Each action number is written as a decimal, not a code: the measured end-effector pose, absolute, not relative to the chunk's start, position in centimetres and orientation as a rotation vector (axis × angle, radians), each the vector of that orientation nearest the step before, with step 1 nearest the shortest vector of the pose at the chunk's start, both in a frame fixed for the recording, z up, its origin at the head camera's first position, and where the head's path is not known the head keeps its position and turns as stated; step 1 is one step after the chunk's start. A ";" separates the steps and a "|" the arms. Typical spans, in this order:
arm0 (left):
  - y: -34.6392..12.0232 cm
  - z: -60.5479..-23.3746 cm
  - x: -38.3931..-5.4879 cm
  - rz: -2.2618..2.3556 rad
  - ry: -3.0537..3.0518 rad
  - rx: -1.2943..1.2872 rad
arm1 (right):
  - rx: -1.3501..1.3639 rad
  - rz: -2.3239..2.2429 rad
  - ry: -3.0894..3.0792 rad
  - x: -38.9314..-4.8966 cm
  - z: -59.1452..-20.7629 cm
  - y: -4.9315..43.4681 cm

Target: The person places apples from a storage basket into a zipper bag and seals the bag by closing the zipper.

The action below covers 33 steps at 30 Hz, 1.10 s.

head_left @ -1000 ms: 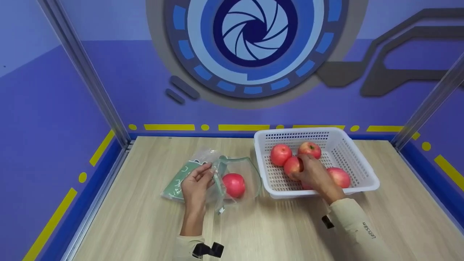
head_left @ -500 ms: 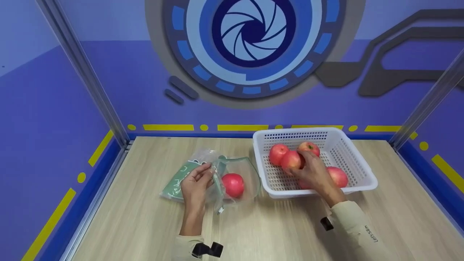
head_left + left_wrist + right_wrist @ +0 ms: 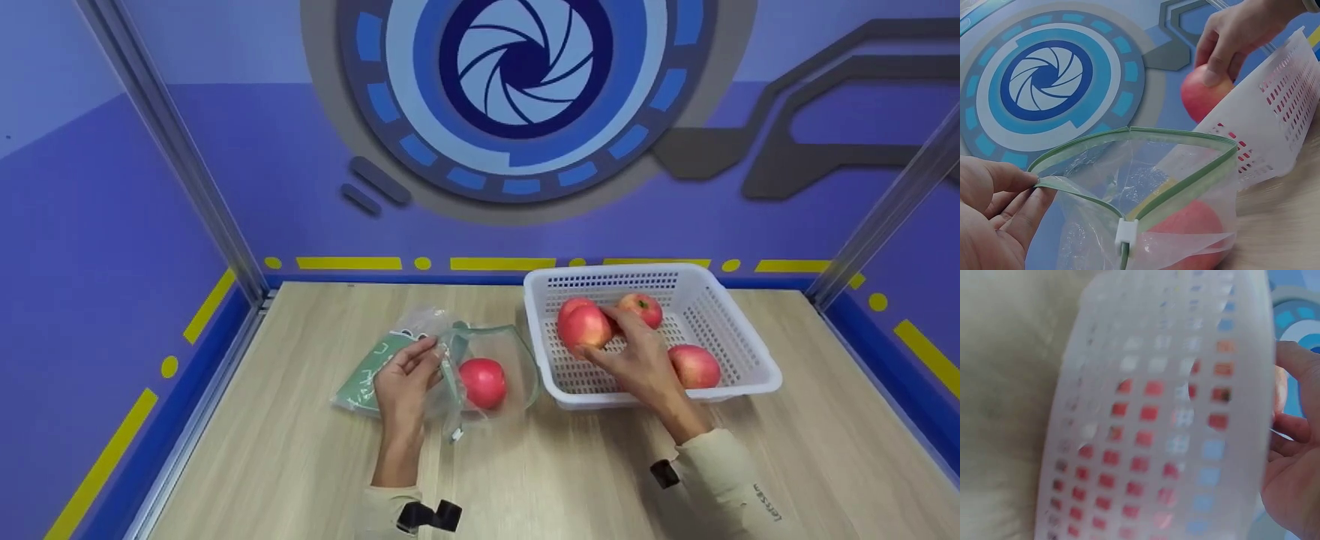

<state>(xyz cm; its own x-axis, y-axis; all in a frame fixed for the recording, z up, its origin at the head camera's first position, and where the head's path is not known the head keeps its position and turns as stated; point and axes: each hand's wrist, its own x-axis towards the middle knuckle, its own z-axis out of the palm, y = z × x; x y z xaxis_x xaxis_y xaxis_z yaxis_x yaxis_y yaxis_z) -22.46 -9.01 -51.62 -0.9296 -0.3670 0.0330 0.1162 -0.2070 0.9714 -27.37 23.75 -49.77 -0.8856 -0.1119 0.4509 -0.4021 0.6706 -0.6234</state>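
My right hand (image 3: 634,356) grips a red apple (image 3: 584,327) and holds it lifted over the left part of the white slotted basket (image 3: 739,311); the same held apple (image 3: 1203,91) shows above the basket wall (image 3: 1275,121) in the left wrist view. Two more apples (image 3: 642,307) (image 3: 696,365) lie in the basket. My left hand (image 3: 405,382) pinches the green zip rim of a clear plastic bag (image 3: 491,349), holding its mouth open. One apple (image 3: 484,382) lies inside the bag (image 3: 1185,185). In the right wrist view, only the blurred basket wall (image 3: 1168,416) and my fingers (image 3: 1292,455) show.
A flat green packet (image 3: 367,375) lies under the bag at its left. The wooden table (image 3: 300,465) is boxed in by purple walls with metal corner posts (image 3: 180,157). The basket stands at the back right, close to the rear wall.
My right hand has lifted the apple up and to the left inside the basket, uncovering the apple at the basket's front. The left hand and the bag have stayed still.
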 end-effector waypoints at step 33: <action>-9.0 -51.6 -22.7 -2.213 -1.723 0.302 | 0.729 1.174 -2.272 -24.3 -50.8 14.5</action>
